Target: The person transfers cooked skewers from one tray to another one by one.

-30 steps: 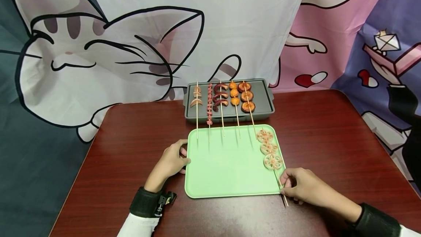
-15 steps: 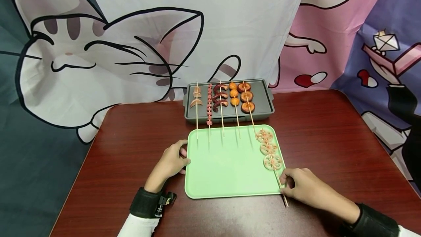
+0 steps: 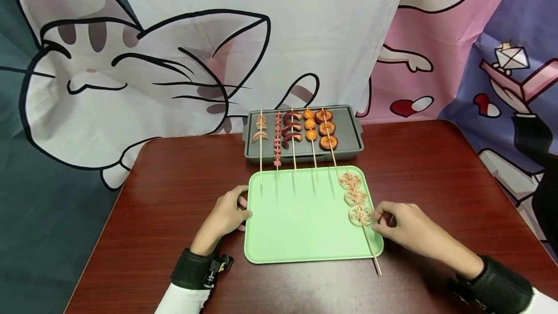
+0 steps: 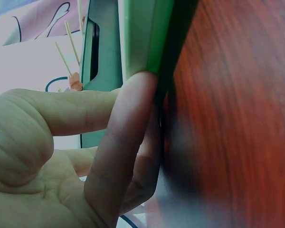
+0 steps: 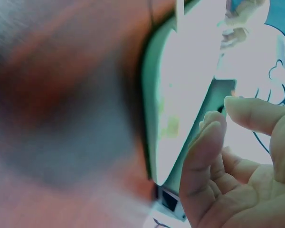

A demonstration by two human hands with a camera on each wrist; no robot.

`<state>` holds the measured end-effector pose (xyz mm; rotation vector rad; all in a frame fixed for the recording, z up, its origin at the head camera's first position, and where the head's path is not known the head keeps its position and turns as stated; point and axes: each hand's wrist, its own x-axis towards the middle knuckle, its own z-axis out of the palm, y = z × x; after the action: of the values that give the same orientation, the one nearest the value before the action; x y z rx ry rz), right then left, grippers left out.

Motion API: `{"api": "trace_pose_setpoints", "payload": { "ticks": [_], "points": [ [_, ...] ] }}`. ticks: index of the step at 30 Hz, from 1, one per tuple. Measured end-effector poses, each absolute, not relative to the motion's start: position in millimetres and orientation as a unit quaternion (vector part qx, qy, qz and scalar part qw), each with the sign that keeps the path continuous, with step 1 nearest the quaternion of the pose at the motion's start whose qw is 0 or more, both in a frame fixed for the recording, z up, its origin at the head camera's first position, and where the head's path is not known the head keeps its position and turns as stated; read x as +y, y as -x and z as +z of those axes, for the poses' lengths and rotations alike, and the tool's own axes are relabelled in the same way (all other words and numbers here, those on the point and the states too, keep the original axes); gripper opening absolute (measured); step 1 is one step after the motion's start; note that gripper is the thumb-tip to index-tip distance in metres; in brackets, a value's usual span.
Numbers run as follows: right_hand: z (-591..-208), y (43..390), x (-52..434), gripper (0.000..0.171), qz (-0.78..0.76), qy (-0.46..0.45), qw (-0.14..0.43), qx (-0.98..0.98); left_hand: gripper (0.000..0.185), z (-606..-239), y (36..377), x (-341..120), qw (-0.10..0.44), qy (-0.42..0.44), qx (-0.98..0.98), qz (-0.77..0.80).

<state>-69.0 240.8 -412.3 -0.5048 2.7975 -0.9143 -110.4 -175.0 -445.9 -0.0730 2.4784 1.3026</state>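
Observation:
A light green tray (image 3: 305, 222) lies on the table, and a skewer of several lotus root slices (image 3: 360, 215) rests along its right side, the stick's lower end past the front rim. My left hand (image 3: 226, 211) grips the tray's left edge; in the left wrist view its fingertips (image 4: 137, 90) are right at the green rim. Beside the lowest lotus slice, my right hand (image 3: 403, 224) hovers at the tray's right edge with fingers loosely bent. The right wrist view shows thumb and forefinger apart, nothing between them.
Behind the tray, a grey grill pan (image 3: 348, 134) bears several skewers, among them mushroom slices (image 3: 328, 143), orange balls (image 3: 311, 134), dark red curled pieces (image 3: 292, 137) and pink pieces (image 3: 277, 144). Their sticks reach over the green tray's back rim. A printed cloth (image 3: 331, 23) hangs behind the table.
My right hand has let go of the lotus skewer's stick near the front corner and moved forward along the tray's right edge. My left hand has stayed in place.

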Motion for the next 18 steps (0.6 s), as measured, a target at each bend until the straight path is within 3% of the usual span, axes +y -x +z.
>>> {"api": "trace_pose_setpoints", "payload": {
  "ticks": [8,18],
  "points": [
    [-397.8,87.5,241.6,0.010,-0.322,0.158,0.052,0.932,0.067,-447.3,110.8,-175.4,0.170,0.025,0.872,0.459],
    [-395.7,111.9,240.1,0.033,-0.439,0.113,0.089,0.887,0.067,-446.8,111.1,-176.0,0.172,0.025,0.871,0.460]
  ]
}}
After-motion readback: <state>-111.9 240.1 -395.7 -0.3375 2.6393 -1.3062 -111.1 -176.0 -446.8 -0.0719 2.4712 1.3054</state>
